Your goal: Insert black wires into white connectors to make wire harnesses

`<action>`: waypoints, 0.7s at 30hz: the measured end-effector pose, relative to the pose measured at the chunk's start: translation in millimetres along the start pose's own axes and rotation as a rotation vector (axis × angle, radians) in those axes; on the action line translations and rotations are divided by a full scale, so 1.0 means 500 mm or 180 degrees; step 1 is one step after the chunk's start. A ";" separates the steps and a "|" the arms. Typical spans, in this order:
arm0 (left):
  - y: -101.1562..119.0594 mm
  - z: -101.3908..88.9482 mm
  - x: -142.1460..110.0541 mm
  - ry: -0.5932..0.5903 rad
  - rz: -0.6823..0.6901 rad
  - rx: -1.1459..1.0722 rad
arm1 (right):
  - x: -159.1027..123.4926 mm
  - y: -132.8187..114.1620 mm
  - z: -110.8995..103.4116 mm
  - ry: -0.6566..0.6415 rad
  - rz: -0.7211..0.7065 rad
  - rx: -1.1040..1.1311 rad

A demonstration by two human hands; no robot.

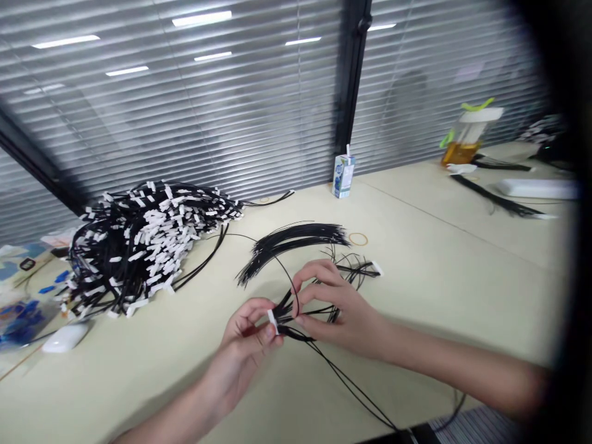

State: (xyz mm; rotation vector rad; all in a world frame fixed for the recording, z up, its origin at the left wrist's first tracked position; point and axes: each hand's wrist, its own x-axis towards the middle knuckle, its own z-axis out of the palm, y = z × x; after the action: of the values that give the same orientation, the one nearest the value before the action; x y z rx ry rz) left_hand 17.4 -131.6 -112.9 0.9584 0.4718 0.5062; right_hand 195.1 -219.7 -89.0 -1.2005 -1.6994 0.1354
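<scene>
Pinching a white connector [272, 322] — left hand [247, 339]; pinching a black wire [287, 273] — right hand [340, 305]; carton [343, 177] lettering illegible.

Matt plastic is seen in the white connector [272, 321] at the lower centre of the frame, while the black wires [295, 334] are sheathed in smooth plastic. The worktop [430, 265] is finished smooth and matt. Across the top, the blinds [259, 92] are streaked with a metallic gloss. Smooth, shiny plastic is shown by the mouse [66, 338], lower left.
</scene>
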 end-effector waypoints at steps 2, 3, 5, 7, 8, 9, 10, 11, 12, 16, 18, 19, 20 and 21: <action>0.001 0.001 0.001 -0.0010 0.0004 0.0007 | -0.001 0.000 0.001 0.0014 -0.0073 -0.0041; 0.001 0.001 0.001 -0.0011 0.0003 0.0013 | -0.002 0.000 0.001 0.0023 -0.0117 -0.0063; 0.002 0.001 0.001 -0.0012 -0.0007 0.0026 | -0.005 -0.001 0.002 0.0063 -0.0233 -0.0106; 0.002 0.000 0.000 -0.0020 -0.0019 0.0036 | -0.008 -0.001 0.003 0.0132 -0.0350 -0.0150; 0.002 0.000 -0.001 -0.0026 -0.0025 0.0038 | -0.009 0.000 0.004 0.0176 -0.0401 -0.0167; 0.003 -0.001 -0.002 -0.0034 -0.0032 0.0039 | -0.010 0.000 0.006 0.0216 -0.0443 -0.0181; 0.003 -0.002 -0.002 -0.0041 -0.0034 0.0038 | -0.011 0.001 0.007 0.0252 -0.0476 -0.0188; 0.003 -0.002 -0.002 -0.0044 -0.0034 0.0035 | -0.012 0.002 0.008 0.0282 -0.0498 -0.0187; 0.003 -0.003 -0.002 -0.0043 -0.0032 0.0031 | -0.012 0.003 0.009 0.0309 -0.0512 -0.0183; 0.002 -0.001 -0.002 -0.0015 -0.0043 0.0024 | -0.014 0.005 0.012 0.0415 -0.0449 -0.0172; 0.003 0.001 -0.004 -0.0003 -0.0064 0.0027 | -0.016 0.004 0.013 0.0429 -0.0369 -0.0170; 0.004 0.001 -0.005 0.0001 -0.0074 0.0027 | -0.016 0.003 0.014 0.0427 -0.0332 -0.0166; 0.004 0.002 -0.006 0.0013 -0.0083 0.0026 | -0.016 0.002 0.014 0.0428 -0.0304 -0.0164; 0.005 0.002 -0.007 0.0025 -0.0089 0.0024 | -0.016 0.001 0.015 0.0425 -0.0290 -0.0166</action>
State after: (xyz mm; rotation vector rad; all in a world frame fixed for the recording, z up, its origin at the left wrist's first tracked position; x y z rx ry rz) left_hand 14.9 -133.1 -109.9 0.9562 0.4940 0.4833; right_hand 189.6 -222.6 -98.3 -1.1426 -1.6453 -0.0441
